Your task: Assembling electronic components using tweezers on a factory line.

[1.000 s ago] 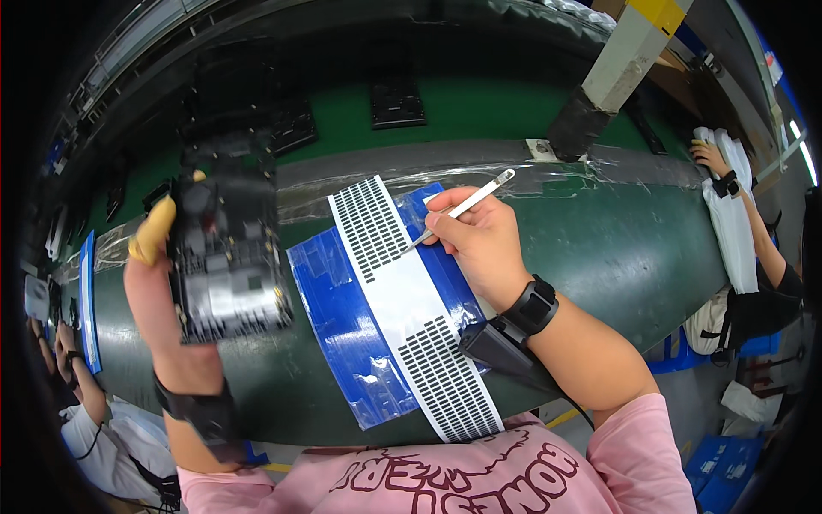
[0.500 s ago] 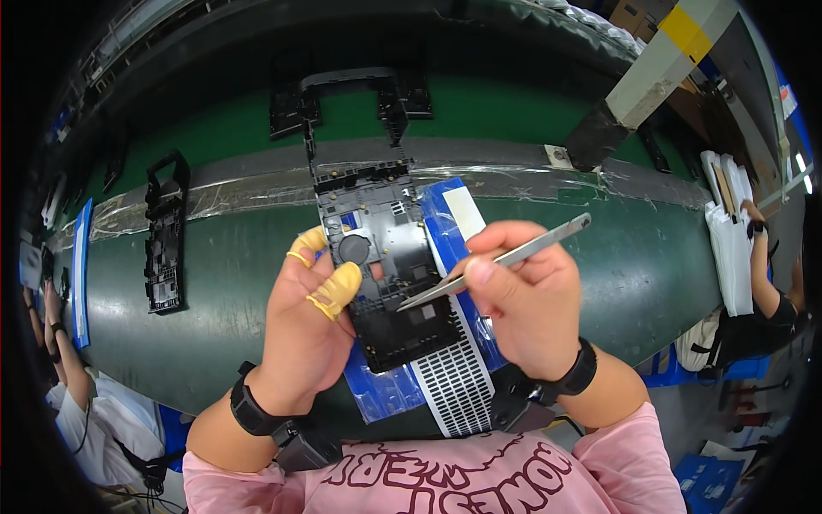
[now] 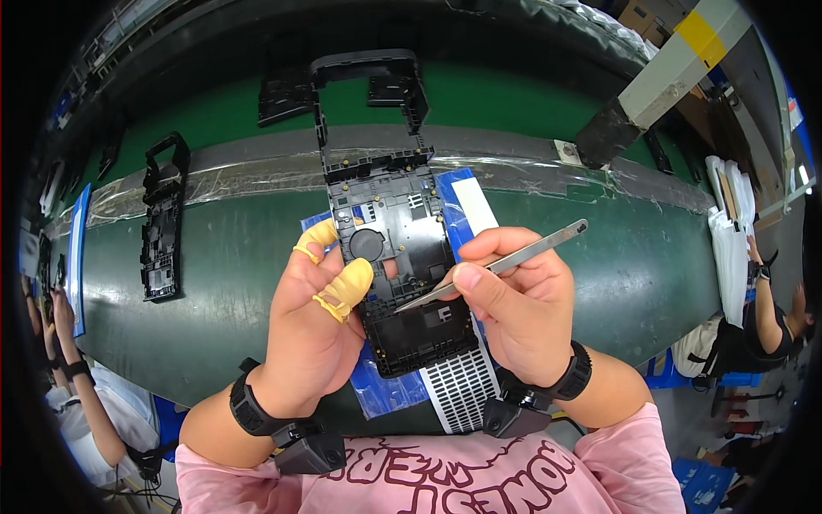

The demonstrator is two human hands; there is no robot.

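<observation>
My left hand [image 3: 321,300], with yellow finger cots on two fingers, grips a long black plastic housing [image 3: 411,236] by its left edge. The housing has an open loop frame at its far end, brass-coloured studs and a round disc. In my right hand [image 3: 522,308] a pair of metal tweezers [image 3: 522,257] is pinched, tips pointing left and down onto the lower part of the housing. Whether the tips hold anything is too small to tell. Below the housing lie a blue plastic-wrapped pad [image 3: 390,390] and a white sheet with rows of black labels [image 3: 458,390].
A second black housing [image 3: 163,231] lies on the green table [image 3: 231,265] to the left, near a blue strip [image 3: 80,265]. More black parts [image 3: 285,96] lie beyond the taped ledge. A grey post [image 3: 638,107] rises far right. Co-workers' arms show at both sides.
The housing has shifted slightly right with my left hand, and its loop end appears larger and higher. The tweezers still point at its lower part, their tips a little further left.
</observation>
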